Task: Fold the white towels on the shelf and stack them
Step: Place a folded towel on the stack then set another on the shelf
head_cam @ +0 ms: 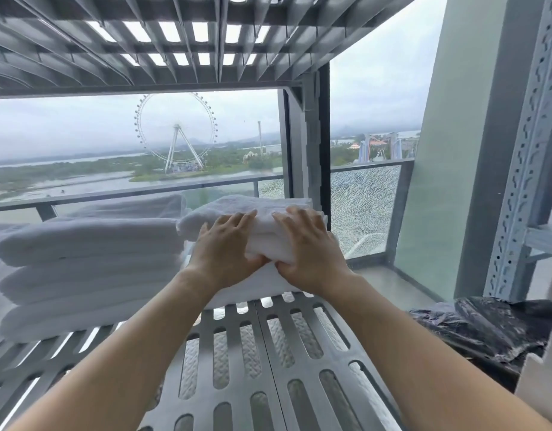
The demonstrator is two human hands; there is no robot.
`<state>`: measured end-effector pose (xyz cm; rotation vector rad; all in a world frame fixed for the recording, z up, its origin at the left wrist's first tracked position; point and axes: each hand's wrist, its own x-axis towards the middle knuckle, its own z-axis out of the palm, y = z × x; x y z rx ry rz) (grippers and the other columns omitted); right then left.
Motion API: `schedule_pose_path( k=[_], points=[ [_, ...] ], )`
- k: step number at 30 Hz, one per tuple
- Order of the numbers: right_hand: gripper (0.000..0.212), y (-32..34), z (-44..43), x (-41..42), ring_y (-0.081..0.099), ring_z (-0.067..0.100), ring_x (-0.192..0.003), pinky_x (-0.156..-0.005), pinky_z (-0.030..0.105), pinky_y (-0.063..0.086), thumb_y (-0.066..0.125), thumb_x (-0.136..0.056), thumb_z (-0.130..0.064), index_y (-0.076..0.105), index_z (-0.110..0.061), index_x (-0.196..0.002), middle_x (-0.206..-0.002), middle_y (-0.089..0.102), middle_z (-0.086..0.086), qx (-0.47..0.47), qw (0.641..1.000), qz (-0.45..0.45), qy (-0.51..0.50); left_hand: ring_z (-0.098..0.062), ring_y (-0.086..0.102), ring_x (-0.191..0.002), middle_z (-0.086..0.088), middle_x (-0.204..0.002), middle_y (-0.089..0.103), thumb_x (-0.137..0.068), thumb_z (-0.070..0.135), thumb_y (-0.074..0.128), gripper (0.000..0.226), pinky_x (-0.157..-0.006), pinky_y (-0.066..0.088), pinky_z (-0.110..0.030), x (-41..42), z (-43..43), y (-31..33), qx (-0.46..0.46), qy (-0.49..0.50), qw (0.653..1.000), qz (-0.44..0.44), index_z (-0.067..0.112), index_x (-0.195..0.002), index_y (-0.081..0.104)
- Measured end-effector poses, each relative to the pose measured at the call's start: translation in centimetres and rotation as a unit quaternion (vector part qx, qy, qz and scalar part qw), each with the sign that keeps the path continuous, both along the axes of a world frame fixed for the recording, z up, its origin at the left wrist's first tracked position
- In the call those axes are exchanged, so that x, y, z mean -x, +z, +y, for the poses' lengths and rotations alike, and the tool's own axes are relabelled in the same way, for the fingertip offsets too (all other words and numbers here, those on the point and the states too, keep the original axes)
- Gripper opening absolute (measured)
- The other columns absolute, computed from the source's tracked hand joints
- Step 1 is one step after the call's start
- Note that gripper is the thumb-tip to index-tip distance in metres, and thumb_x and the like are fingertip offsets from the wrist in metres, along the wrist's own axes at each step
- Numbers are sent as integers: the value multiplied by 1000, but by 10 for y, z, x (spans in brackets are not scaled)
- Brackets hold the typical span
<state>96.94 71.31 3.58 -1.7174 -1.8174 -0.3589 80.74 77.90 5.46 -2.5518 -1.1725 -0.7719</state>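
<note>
A folded white towel [256,213] lies on top of another white towel [253,287] at the middle of the slotted metal shelf [268,353]. My left hand [225,247] and my right hand [309,247] sit side by side on its near edge. Each hand's fingers spread over the top while the thumb tucks under the front fold, pinching the towel. To the left stands a stack of three folded white towels [88,269].
More white cloth [138,206] lies behind the left stack. An upper slotted shelf [175,42] hangs close overhead. A perforated metal upright [523,150] rises at the right, with a black plastic bag [486,331] below it. Beyond is a balcony railing with cracked glass [358,206].
</note>
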Motion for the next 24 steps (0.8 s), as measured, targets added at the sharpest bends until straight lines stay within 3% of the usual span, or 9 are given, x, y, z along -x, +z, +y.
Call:
schedule_pose_path(
  k=[6,11,13,16,20,24],
  points=[
    [74,-2,-1,1,23,26,-131,-95,45,37,62,-81,-23,21,-20,-143,-146,21,-3,11,1000,-10,-18,-20,33,-132,6,-143,41,-85,51,52,64,-108,25,-60,-2,-1,0,-29,1,999,14,22,-139,35],
    [66,-5,0,6,27,26,-127,-94,43,37,58,-80,-9,29,-20,-138,-142,25,-3,-5,1000,-7,-24,-19,21,-142,4,-154,25,-89,39,50,64,-111,7,-60,-14,4,8,-45,9,995,84,25,-146,23],
    [64,-5,-1,6,27,26,-128,-93,43,37,58,-81,-10,29,-19,-138,-143,25,-2,-8,1000,-3,-27,-20,34,-137,4,-150,35,-91,30,50,60,-113,16,-51,-20,3,12,-40,6,996,80,23,-146,26],
    [59,-2,-4,6,28,27,-128,-91,42,39,59,-84,-18,31,-18,-137,-143,27,-1,-23,999,3,-38,-20,49,-125,6,-140,50,-94,19,47,47,-99,40,-37,-22,-2,16,-101,3,993,62,23,-140,39],
    [61,8,-12,7,29,28,-126,-95,42,39,58,-80,-15,34,-19,-136,-140,32,1,-76,995,47,-50,-28,67,-97,0,-111,69,-80,10,69,38,-77,54,-41,-20,-24,22,-203,-45,978,1,16,-117,64],
    [57,18,-18,8,37,25,-122,-93,41,42,57,-76,-4,42,-23,-127,-131,38,-2,-92,988,84,-93,-28,69,-85,0,-100,72,-72,22,78,35,-65,56,-41,-21,-36,26,-240,-60,969,3,15,-106,69]
  ],
)
